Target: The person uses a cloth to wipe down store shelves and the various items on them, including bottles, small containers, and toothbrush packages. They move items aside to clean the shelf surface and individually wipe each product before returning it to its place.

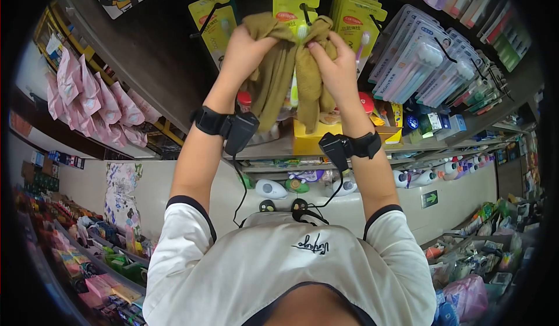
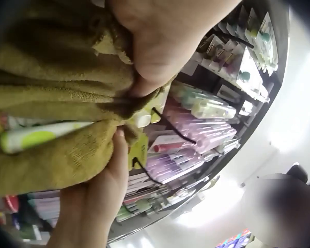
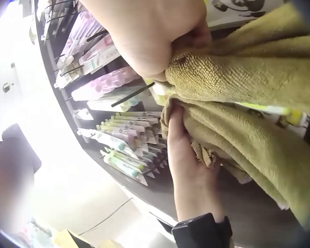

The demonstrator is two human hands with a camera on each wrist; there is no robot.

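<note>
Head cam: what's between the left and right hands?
Head view: olive cloth, gripped by left hand and right hand; a yellow toothbrush pack shows behind, through the gap between the cloth's folds.

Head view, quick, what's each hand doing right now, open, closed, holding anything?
Left hand: closed, holding bunched olive-brown terry cloth.
Right hand: closed, also holding bunched olive-brown terry cloth.

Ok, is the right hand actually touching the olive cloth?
Touching. The head view shows it: the right hand grips the olive cloth near its top, with the thumb lying directly on the fabric.
</note>
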